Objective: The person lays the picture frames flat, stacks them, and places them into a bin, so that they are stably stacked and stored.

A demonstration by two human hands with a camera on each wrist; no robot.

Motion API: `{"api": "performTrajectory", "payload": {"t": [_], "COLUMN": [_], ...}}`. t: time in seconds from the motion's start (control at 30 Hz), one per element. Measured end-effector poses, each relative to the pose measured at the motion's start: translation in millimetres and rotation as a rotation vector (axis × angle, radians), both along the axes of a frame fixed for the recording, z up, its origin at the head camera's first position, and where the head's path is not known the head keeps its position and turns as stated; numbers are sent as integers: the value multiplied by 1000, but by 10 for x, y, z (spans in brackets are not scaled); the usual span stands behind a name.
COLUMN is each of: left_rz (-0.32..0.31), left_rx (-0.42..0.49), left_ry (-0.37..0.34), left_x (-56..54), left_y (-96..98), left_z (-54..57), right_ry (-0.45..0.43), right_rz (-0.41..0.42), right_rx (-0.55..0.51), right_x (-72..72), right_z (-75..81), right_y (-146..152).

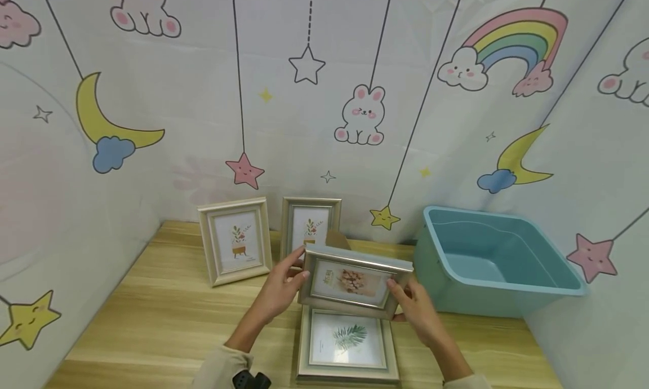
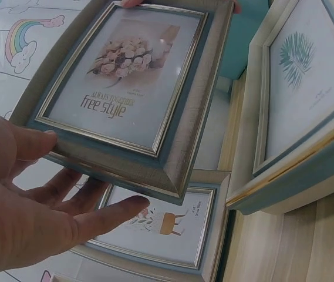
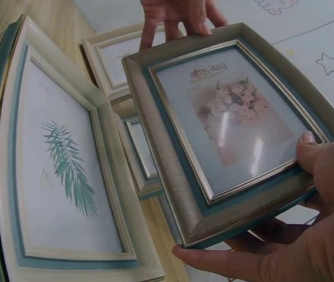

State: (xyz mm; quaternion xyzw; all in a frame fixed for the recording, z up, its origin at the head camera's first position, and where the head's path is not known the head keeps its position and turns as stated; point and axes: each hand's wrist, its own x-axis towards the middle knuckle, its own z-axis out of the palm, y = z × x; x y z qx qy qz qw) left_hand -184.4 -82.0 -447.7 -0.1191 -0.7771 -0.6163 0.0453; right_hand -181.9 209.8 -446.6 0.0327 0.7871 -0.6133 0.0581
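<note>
Both hands hold a champagne-coloured picture frame [image 1: 350, 282] with a flower-bouquet picture, raised and tilted, turned sideways in the head view. My left hand [image 1: 280, 284] grips its left end, thumb [image 2: 34, 143] at the front edge and fingers behind. At the opposite end my right hand [image 1: 417, 310] grips it, the thumb [image 3: 312, 151] on the front border and the other fingers underneath. A brown flap [image 1: 337, 240] shows above its top edge. Below lies a picture frame with a green palm leaf [image 1: 350, 338], face up on the wooden table.
A cream picture frame [image 1: 240, 242] with a potted-plant print stands at the back left. Beside it stands a similar frame [image 1: 286, 225], partly hidden by the held one. To the right is a blue-green plastic tub [image 1: 466, 293]. A cartoon-printed sheet [image 1: 304, 124] hangs behind the table [image 1: 152, 315].
</note>
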Motion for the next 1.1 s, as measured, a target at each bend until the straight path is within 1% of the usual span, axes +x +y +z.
{"api": "performTrajectory", "payload": {"t": [0.07, 0.1, 0.17, 0.27, 0.37, 0.5, 0.7, 0.8, 0.93, 1.03, 1.1], "left_rz": [-17, -33, -68, -120, -184, -297, -470, -546, -638, -709, -746], "left_rx": [4, 23, 31, 14, 33, 104, 226, 267, 293, 298, 282], "left_ry": [13, 6, 8, 42, 78, 105, 126, 134, 140, 176, 212], "left_x": [-16, -27, -53, -87, -111, -149, -221, -243, -249, -245, -241], "left_y": [3, 5, 9, 12, 3, -22, -68, -89, -109, -128, -137], "left_z": [3, 9, 15, 28, 24, 0, -28, -23, 15, 47, 60], "right_ry": [20, 34, 70, 146, 245, 388, 547, 605, 692, 800, 878], "right_rz": [-14, -17, -21, -20, -31, -44, -83, -55, 48, 122, 154], "right_rx": [4, 8, 14, 21, 43, 72, 91, 58, -12, -75, -106], "right_x": [25, 42, 82, 149, 219, 307, 397, 413, 398, 356, 325], "right_z": [-13, -17, -32, -62, -108, -178, -314, -396, -475, -513, -536], "right_y": [0, -1, -8, -24, -40, -64, -100, -90, -49, -18, 3]}}
